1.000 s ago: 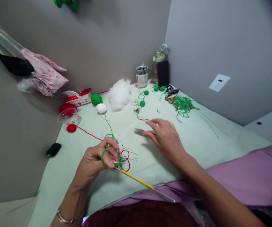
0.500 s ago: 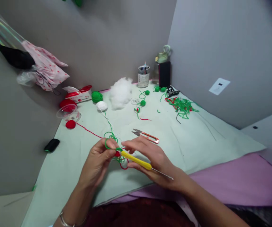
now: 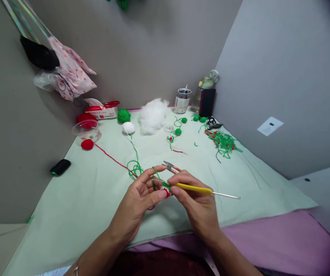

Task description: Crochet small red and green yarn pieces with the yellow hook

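- I see the red ball on the tabletop, well left of the crochet piece.
- My left grip pinches the crochet piece, green yarn looped over the index finger.
- Scissors lie just beyond the crochet piece.
- My right grip clasps the yellow hook, just right of the crochet piece.

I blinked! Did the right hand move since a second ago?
Yes, the right hand moved toward the person, away from the red yarn scrap, and now holds the yellow hook.
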Demonstrator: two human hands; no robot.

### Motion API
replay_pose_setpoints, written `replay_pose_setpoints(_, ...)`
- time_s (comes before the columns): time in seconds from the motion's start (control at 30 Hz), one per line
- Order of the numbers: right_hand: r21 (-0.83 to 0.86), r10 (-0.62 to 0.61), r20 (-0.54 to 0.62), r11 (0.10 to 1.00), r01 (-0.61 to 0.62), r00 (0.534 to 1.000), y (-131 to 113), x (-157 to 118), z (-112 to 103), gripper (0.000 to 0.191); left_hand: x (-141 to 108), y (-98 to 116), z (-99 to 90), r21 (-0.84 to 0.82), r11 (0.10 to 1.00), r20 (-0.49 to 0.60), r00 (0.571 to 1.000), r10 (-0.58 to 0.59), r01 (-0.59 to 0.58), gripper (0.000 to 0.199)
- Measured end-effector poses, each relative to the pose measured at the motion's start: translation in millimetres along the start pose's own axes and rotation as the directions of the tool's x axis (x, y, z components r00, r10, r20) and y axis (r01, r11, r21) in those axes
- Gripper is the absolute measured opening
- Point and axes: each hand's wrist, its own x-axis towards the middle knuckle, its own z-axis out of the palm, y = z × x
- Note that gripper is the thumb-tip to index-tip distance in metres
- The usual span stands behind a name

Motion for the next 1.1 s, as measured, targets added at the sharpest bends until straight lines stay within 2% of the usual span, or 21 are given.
replay_pose_setpoints(0.2,-0.022,-0.032,0.013,0.999,0.032,0.999,3.0,-1.7,-1.5,0.013,2.4,-4.1,2.1,-0.018,0.999,0.012,0.999,0.04,-0.04,0.061)
replay_pose_setpoints(0.33,0.014,-0.029,0.045,1.0,0.028,0.999,5.8,-1.9,-3.5,0.016,4.9,-6.6,3.2,-0.059,0.998,0.001,1.0,0.025,-0.024,0.065)
replay_pose_setpoints(0.43,0.076,0.022,0.023,0.997,-0.024,0.999,8.0,-3.6,-5.4,0.015,4.9,-7.0,4.4,-0.073,0.996,-0.051,0.998,0.038,-0.042,0.055)
replay_pose_setpoints(0.53,0.172,0.123,0.006,0.978,-0.122,0.992,10.2,-5.8,-6.9,0.016,3.2,-6.2,5.1,-0.053,0.997,-0.075,0.995,0.059,-0.063,0.042)
replay_pose_setpoints(0.63,0.271,0.196,-0.005,0.944,-0.188,0.981,10.4,-5.9,-7.4,0.02,0.9,-5.1,5.1,-0.005,0.998,-0.091,0.994,0.065,-0.066,0.039)
replay_pose_setpoints(0.73,0.278,0.197,0.014,0.941,-0.194,0.98,8.0,-4.8,-8.4,0.023,-1.2,-4.6,5.4,0.017,0.997,-0.103,0.992,0.071,-0.07,0.04)
replay_pose_setpoints(0.83,0.237,0.153,0.041,0.959,-0.158,0.987,4.1,-5.6,-11.3,0.023,-2.7,-5.2,5.8,0.024,0.996,-0.108,0.991,0.084,-0.082,0.038)
replay_pose_setpoints(0.93,0.092,0.085,0.041,0.992,-0.088,0.996,-1.7,-8.9,-14.9,0.022,-3.3,-7.3,5.0,0.05,0.993,-0.128,0.985,0.114,-0.108,0.035)
replay_pose_setpoints(1.03,-0.125,-0.058,0.091,0.99,0.069,0.994,-8.3,-11.6,-16.7,0.023,-3.4,-10.4,3.5,0.111,0.982,-0.144,0.976,0.165,-0.15,0.033)
replay_pose_setpoints(1.1,-0.253,-0.19,0.165,0.94,0.228,0.968,-11.1,-11.9,-16.1,0.025,-3.6,-12.5,3.4,0.167,0.969,-0.16,0.965,0.209,-0.182,0.031)
